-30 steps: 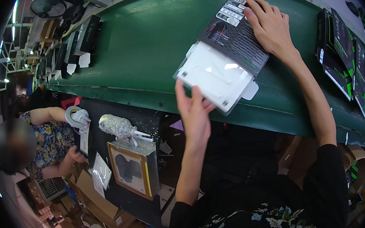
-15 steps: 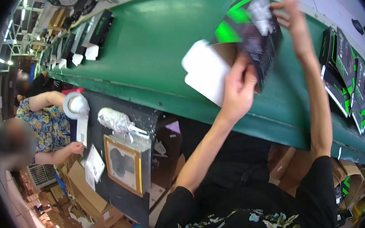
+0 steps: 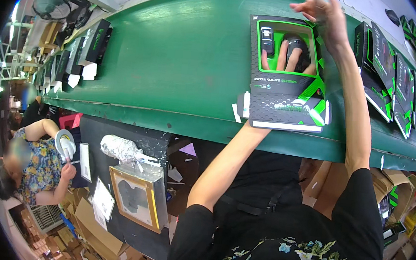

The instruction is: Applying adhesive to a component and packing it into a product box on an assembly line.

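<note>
A black and green mouse box lies over the green conveyor belt, its windowed face up and its flaps toward me. My left hand reaches inside through the near end, its wrist hidden by the box. Through the window its spread fingers show around a black computer mouse; I cannot tell how firmly they touch it. Beside them in the window sits a small black and white piece. Past the box's far right corner, my right hand is raised, holding nothing, fingers apart and slightly blurred.
Several black and green boxes lean in a row on the right. More dark boxes with white flaps stand at the far left of the green conveyor belt. Below left, a co-worker holds a white roll near a black side table.
The box has been turned from a tilted, raised pose to windowed face up. My left hand has gone from its edge to inside it. My right hand has come away from its far side.
</note>
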`<action>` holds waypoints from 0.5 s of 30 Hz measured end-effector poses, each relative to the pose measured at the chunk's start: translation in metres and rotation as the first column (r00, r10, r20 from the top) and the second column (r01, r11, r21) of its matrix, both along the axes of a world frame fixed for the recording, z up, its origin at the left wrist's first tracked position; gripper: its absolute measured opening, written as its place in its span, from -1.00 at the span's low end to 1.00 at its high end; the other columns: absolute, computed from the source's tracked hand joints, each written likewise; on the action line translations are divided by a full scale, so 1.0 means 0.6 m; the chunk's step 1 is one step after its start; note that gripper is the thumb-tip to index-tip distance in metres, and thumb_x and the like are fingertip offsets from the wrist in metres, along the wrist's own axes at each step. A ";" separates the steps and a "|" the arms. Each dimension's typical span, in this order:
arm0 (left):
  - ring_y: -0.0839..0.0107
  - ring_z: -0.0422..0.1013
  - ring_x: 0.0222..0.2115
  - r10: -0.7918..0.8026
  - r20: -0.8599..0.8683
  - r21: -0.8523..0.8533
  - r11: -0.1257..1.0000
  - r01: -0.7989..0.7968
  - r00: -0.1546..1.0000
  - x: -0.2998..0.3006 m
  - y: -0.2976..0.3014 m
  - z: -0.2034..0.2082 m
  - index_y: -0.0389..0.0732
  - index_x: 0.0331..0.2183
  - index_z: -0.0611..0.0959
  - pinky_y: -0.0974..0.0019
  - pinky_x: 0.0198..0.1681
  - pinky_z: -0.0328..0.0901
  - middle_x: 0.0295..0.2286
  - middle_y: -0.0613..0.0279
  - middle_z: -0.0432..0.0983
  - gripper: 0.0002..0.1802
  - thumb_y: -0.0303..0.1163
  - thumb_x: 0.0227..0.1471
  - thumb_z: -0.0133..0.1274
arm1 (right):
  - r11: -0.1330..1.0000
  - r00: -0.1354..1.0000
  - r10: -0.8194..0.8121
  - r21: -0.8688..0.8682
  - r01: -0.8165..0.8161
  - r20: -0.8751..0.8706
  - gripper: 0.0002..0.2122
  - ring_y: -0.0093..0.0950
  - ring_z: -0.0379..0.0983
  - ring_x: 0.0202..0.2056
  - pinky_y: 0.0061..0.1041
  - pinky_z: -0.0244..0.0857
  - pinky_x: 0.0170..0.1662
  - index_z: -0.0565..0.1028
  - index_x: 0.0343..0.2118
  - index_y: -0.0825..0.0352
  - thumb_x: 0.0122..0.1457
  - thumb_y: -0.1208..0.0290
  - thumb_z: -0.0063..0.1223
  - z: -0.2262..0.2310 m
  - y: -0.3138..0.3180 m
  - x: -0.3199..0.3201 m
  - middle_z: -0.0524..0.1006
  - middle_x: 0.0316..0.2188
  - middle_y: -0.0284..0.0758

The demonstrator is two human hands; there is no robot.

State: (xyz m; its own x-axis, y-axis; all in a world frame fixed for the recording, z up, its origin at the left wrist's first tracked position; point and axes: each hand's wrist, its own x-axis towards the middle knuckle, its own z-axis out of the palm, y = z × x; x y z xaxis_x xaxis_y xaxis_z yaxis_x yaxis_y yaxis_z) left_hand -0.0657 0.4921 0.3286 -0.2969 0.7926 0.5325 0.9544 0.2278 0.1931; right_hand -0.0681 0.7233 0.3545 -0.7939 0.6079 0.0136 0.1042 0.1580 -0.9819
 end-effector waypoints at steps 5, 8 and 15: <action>-0.23 0.05 0.23 0.071 0.170 -0.016 0.997 -0.070 0.983 0.001 0.019 -0.016 0.22 0.22 0.33 -0.70 0.04 -0.17 0.21 -0.03 0.09 -0.31 0.12 0.07 -0.02 | 0.988 0.886 -0.041 -0.149 -0.032 -0.463 -0.54 -0.45 0.43 -0.10 -0.48 0.31 0.01 0.42 -0.10 0.45 0.30 0.03 -0.06 0.048 -0.122 0.021 0.52 -0.16 -0.21; -0.17 0.02 0.26 0.086 0.220 -0.088 0.994 -0.068 0.972 0.015 0.020 0.008 0.16 0.24 0.31 -0.58 0.14 -0.14 0.30 -0.04 -0.04 -0.32 0.09 0.12 -0.06 | 0.962 0.980 -0.002 0.269 -0.053 0.199 -0.56 -0.29 0.42 0.03 -0.37 0.19 0.17 0.35 0.09 0.37 0.29 0.14 -0.02 0.086 -0.099 0.013 0.47 -0.04 -0.08; -0.06 0.02 0.27 0.190 0.032 -0.139 0.973 -0.184 0.981 0.031 -0.027 -0.018 0.06 0.23 0.34 -0.29 0.24 -0.16 0.29 -0.03 -0.01 -0.33 0.00 0.11 -0.03 | 0.386 0.925 0.107 0.842 -0.376 0.365 -0.58 0.04 -0.08 0.34 0.15 -0.23 0.31 0.27 0.26 -0.12 0.36 0.07 -0.23 0.040 -0.217 0.037 0.06 0.33 -0.01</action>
State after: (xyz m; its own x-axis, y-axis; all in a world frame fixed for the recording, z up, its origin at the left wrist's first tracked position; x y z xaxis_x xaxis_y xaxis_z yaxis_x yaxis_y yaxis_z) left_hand -0.0472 0.4758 0.3179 -0.4676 0.7846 0.4071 0.8836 0.4280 0.1901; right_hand -0.0456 0.5934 0.3785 -0.9639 0.1376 0.2278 0.0869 0.9718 -0.2193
